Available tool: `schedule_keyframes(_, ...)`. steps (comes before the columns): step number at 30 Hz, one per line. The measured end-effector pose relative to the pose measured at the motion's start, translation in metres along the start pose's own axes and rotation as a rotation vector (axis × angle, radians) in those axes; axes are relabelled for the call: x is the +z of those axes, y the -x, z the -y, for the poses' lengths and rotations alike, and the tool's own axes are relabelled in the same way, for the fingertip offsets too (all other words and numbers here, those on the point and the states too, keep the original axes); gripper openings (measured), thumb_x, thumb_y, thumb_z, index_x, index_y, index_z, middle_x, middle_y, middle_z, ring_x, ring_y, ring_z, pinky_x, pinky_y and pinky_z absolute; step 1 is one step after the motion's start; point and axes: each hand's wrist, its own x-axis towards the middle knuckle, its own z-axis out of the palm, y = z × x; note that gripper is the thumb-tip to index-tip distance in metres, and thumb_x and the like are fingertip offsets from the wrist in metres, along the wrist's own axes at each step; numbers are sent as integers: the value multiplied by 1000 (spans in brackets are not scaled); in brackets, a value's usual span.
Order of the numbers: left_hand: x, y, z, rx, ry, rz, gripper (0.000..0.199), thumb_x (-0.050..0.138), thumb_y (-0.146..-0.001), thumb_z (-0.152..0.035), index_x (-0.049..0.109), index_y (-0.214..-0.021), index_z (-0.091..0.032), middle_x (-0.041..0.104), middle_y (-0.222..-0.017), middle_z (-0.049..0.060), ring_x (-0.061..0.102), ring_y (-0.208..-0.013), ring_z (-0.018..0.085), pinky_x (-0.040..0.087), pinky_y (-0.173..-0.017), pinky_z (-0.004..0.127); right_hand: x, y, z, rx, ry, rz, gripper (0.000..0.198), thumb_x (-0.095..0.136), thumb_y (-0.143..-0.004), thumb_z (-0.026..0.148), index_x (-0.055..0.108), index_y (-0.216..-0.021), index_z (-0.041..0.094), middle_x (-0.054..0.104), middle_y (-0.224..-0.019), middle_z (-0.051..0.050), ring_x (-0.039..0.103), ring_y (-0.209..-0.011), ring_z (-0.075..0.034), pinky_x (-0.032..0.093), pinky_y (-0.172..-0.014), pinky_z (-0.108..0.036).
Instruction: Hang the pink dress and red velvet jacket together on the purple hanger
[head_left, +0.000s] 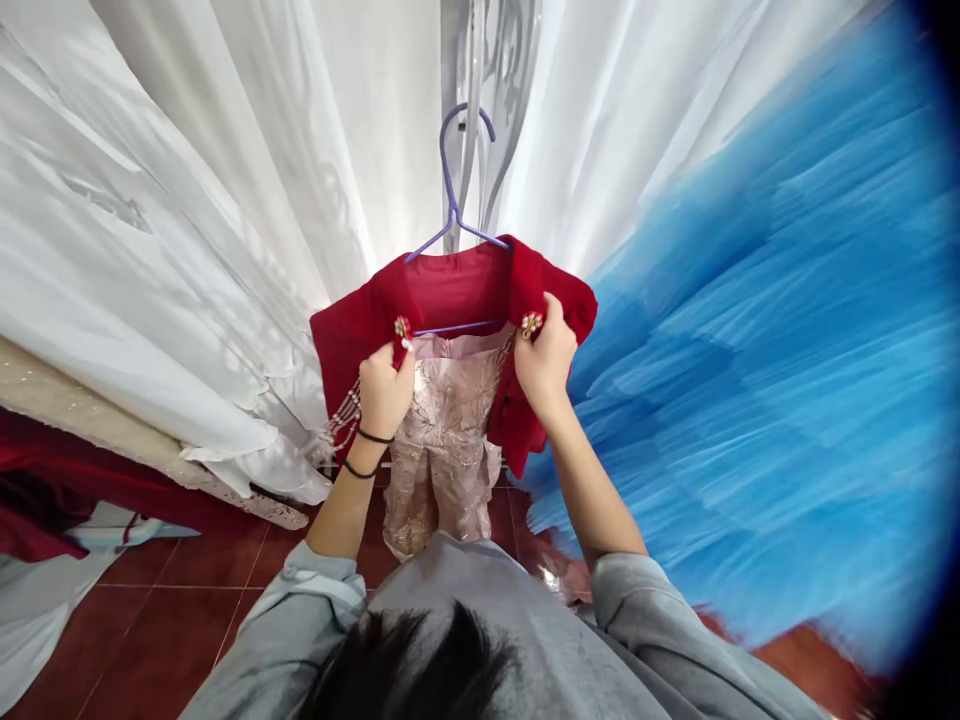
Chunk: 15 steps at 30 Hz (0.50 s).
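Observation:
A short red jacket (pixel 442 288) hangs on a purple hanger (pixel 452 190) in front of me. My left hand (pixel 386 385) is closed on the jacket's left front edge, just below a jewelled brooch (pixel 403 330). My right hand (pixel 546 355) grips the other front edge, beside a second brooch (pixel 531 323). Between the two fronts shows a pale pink dress (pixel 454 400) with a shiny pattern, hanging beneath the jacket. Strings of beads (pixel 346 412) dangle near my left wrist. My fingertips are partly hidden by the cloth and the hands themselves.
White gowns (pixel 225 180) hang on the left, and more white fabric (pixel 600 110) hangs at the upper right. A large blue tulle skirt (pixel 757 370) fills the right side. Red floor tiles (pixel 172 620) lie below. Dark red cloth (pixel 112 480) hangs low at far left.

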Motion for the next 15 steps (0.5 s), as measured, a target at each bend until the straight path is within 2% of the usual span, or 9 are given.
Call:
schedule_keyframes(3,6,-23,-19,37,297,-357,36,47,-99,-40,62,-80,-14,62,-71,3,64,-74,16,48,-73,27,2,-27,11,-123,-46,-62,50,34,-91,18,48,-139,18,64,-126,-16,63,-115,-30,50,-97,-47)
schedule_keyframes(4,13,-28,-23,51,345,-416,36,44,-101,-40,63,-85,-13,64,-77,4,66,-81,18,49,-77,28,6,-31,14,-149,-53,-68,50,32,-93,19,46,-141,18,62,-129,-17,61,-119,-29,49,-99,-47)
schedule_keyframes(5,23,-30,-25,71,363,-399,34,44,-101,-39,63,-90,-13,66,-81,5,67,-86,19,50,-81,29,12,-32,17,-162,-54,-51,51,31,-94,20,44,-143,18,61,-130,-17,60,-121,-29,50,-99,-47)
schedule_keyframes(6,36,-30,-25,92,348,-306,30,48,-100,-37,63,-91,-13,67,-84,7,68,-89,21,51,-82,31,18,-30,19,-160,-50,-6,51,30,-96,22,42,-145,17,61,-130,-18,60,-120,-30,51,-98,-47)
schedule_keyframes(9,70,-16,-14,130,196,200,14,66,-89,-26,61,-89,-13,70,-86,12,69,-90,27,54,-83,36,37,-11,14,-103,-19,210,53,31,-97,29,39,-148,16,61,-129,-20,66,-108,-33,55,-87,-49)
schedule_keyframes(11,74,-6,-6,176,142,461,14,69,-86,-24,62,-90,-13,71,-92,15,69,-93,28,55,-85,38,41,7,5,-75,-8,316,56,33,-97,31,35,-151,15,57,-136,-22,66,-106,-35,56,-84,-52)
schedule_keyframes(13,56,-4,-4,267,189,576,16,65,-89,-30,64,-90,-14,72,-94,12,69,-91,25,55,-86,37,36,24,-5,-94,-11,366,64,36,-97,33,25,-155,10,48,-146,-26,63,-115,-37,54,-89,-54)
schedule_keyframes(15,23,-14,-4,356,265,534,22,57,-94,-36,68,-90,-16,73,-93,8,69,-85,20,55,-83,33,23,37,-10,-144,2,351,75,42,-95,37,14,-157,4,35,-154,-30,51,-132,-40,49,-99,-57)
